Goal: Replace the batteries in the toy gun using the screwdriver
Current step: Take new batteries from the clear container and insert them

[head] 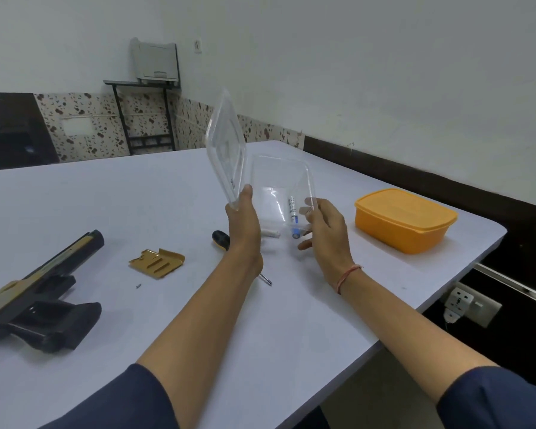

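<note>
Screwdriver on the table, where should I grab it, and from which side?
Take the screwdriver by its thick black handle, coming down from above on the left side of the left hand. The handle lies bare on the table, while the thin shaft runs under that forearm. Both hands are busy: the left holds the clear lid, the right hand the clear container.
</note>
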